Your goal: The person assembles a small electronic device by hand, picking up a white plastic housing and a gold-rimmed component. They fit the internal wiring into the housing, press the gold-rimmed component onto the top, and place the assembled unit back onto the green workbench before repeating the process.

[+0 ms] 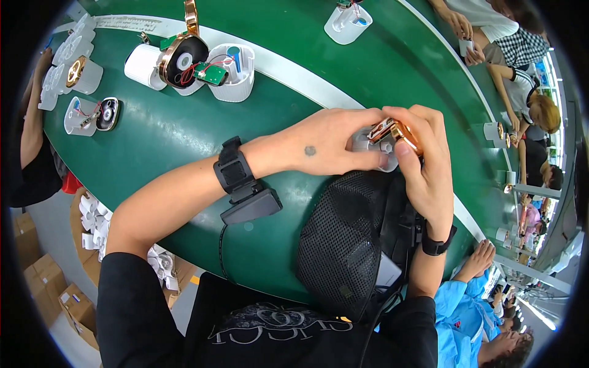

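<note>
My left hand (328, 142) is closed around a small white cup-shaped housing (363, 143), and its fingers hide much of the cup's side. My right hand (432, 168) grips a shiny gold-rimmed cap (407, 138) between thumb and fingers, tilted at the cup's mouth. Whether cap and cup touch cannot be made out. Just below both hands lies a black mesh bag (340, 236) on the green table (184, 150).
At the upper left stand white housings (240, 83) with wires, a green circuit board (211, 73) and a gold-rimmed speaker (184, 60). A white strip (300, 76) edges the green belt, which carries another housing (347, 26). A person in blue (463, 313) sits at the right.
</note>
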A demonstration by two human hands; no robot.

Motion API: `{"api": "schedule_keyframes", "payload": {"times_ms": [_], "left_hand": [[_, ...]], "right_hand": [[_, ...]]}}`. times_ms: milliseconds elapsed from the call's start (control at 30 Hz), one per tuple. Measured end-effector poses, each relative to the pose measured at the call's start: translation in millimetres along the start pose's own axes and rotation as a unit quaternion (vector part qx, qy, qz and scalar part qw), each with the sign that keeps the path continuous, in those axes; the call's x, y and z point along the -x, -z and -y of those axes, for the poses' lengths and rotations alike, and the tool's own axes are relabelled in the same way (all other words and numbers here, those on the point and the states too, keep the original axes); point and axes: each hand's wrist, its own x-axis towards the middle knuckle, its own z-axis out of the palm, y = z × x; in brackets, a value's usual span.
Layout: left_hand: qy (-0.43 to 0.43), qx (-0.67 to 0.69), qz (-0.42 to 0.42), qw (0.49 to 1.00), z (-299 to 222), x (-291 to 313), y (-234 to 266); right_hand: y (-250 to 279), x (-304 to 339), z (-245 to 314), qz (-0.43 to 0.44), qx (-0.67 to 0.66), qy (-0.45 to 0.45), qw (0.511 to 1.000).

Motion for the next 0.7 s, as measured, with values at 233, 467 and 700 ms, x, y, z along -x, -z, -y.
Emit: {"api": "schedule_keyframes", "payload": {"times_ms": [233,467,700], "left_hand": [[-0.022,0.010,0.018,1.000,5,-1,2],[-0.015,0.014,0.017,1.000,9,-2,2],[-0.052,0.001,0.023,0.998,13,-5,1]], "right_hand": [[5,4,3,-0.011,0.045,0.052,0.998],[-3,4,2,-0.001,0.068,0.060,0.996],[1,4,6,0.019,0.085,0.063,0.994]]}}
